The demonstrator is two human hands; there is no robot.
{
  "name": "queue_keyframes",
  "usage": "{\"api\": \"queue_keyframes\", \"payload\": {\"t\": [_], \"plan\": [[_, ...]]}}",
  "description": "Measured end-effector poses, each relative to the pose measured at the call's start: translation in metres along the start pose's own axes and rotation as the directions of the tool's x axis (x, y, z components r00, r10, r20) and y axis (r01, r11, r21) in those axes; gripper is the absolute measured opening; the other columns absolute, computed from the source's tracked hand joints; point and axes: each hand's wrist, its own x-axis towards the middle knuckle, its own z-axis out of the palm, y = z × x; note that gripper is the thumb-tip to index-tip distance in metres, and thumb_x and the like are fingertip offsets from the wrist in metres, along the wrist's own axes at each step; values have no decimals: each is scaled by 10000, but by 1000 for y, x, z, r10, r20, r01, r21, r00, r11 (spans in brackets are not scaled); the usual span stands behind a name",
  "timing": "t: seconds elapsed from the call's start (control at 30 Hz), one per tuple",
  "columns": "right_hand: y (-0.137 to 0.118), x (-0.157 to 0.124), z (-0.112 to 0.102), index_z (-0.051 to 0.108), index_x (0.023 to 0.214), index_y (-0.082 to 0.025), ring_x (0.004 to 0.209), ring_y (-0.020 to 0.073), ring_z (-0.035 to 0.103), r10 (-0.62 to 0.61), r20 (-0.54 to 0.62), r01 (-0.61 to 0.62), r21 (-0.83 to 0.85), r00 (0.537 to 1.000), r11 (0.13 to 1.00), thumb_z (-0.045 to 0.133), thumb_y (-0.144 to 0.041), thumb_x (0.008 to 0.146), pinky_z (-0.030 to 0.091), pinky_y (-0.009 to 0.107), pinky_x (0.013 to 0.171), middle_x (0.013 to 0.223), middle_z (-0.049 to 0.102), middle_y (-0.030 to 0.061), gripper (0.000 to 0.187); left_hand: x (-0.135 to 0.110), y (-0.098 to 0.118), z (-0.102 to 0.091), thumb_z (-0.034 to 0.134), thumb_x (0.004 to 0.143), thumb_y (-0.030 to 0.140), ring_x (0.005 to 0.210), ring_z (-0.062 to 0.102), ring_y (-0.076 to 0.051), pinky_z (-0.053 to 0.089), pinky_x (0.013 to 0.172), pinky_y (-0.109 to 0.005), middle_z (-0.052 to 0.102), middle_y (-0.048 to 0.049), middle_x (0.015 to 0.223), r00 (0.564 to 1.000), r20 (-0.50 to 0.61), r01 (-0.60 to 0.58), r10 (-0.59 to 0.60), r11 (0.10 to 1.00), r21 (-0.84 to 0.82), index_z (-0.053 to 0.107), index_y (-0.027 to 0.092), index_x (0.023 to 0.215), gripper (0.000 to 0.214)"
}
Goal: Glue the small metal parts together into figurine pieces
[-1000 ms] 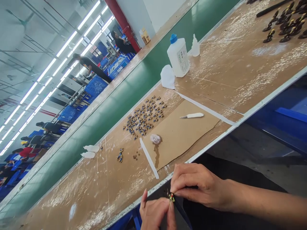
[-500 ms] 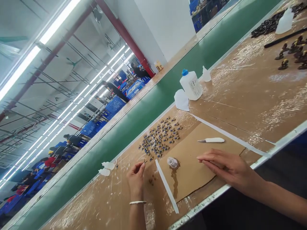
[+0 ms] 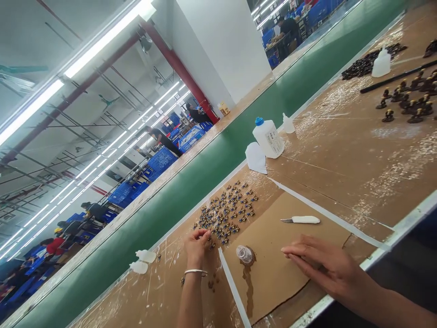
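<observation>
My left hand (image 3: 198, 248), wearing a bracelet, is at the near edge of a spread of small blue-and-yellow figurines (image 3: 223, 214). Its thumb and index finger are pinched together; whatever lies between them is too small to make out. Over the near right part of the brown board (image 3: 273, 273) hovers my right hand (image 3: 321, 264), fingers pressed together, the fingertips hiding anything they may hold. Between the hands a small clear cup (image 3: 245, 255) rests on a wet patch. A white-handled knife (image 3: 303, 219) lies beyond my right hand.
Two small white bottles (image 3: 142, 260) lie at the left, and a few brown bits (image 3: 212, 283) are beside my left wrist. A large blue-capped bottle (image 3: 269, 139) stands farther back. Dark figures (image 3: 409, 100) fill the far right. A green belt (image 3: 191, 182) runs behind; people work beyond it.
My left hand has moved up to the near edge of the figurine spread. My right hand keeps nearly the same pose. The whole view has shifted, with the table lower in the picture.
</observation>
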Motion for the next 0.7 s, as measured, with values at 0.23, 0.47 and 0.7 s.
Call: {"api": "queue_keyframes", "payload": {"t": [0.23, 0.47, 0.7], "plan": [[-2, -3, 3, 650, 986, -245, 780, 154, 627, 79, -19, -78, 48, 997, 996, 513, -252, 872, 517, 229, 651, 829, 654, 33, 179, 3, -9, 4, 579, 835, 338, 729, 593, -123, 506, 672, -302, 620, -8, 827, 996, 67, 56, -60, 997, 49, 606, 124, 861, 216], [-2, -1, 0, 647, 977, -243, 790, 153, 622, 68, -9, -68, 23, 998, 997, 500, -231, 872, 511, 218, 638, 820, 650, 36, 180, 0, -5, 2, 666, 757, 322, 731, 614, -138, 503, 715, -313, 658, -13, 781, 999, 22, 42, -42, 999, -24, 650, 122, 789, 204], [2, -1, 0, 626, 948, -211, 733, 143, 617, 28, 33, -30, 74, 999, 997, 478, -204, 885, 509, 226, 650, 789, 635, 38, 161, -44, 33, -31, 666, 656, 478, 877, 640, -235, 474, 796, -331, 721, -61, 879, 915, -401, -13, -43, 991, -137, 710, 158, 877, 391]]}}
